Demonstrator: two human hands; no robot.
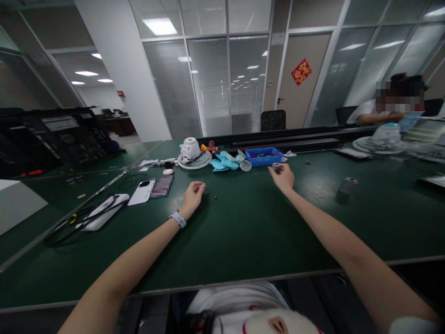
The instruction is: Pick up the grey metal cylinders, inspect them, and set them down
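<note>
My left hand (193,193) rests on the green table (243,232) with its fingers curled in; a watch sits on that wrist, and I cannot make out anything in the fingers. A tiny dark part (215,198) lies just right of it. My right hand (283,176) reaches far forward, its fingers pinched on a small grey round piece (276,165) right in front of the blue tray (263,156). Left of the tray lie light blue fan blades (227,162) and a white fan housing on its grille (190,154).
A white phone (141,192), a white device with black cables (99,215) and a pink oval (168,171) lie at left. A grey cylinder (346,185) stands at right. Another person (385,109) sits at far right behind another fan (378,139). Black racks stand at left.
</note>
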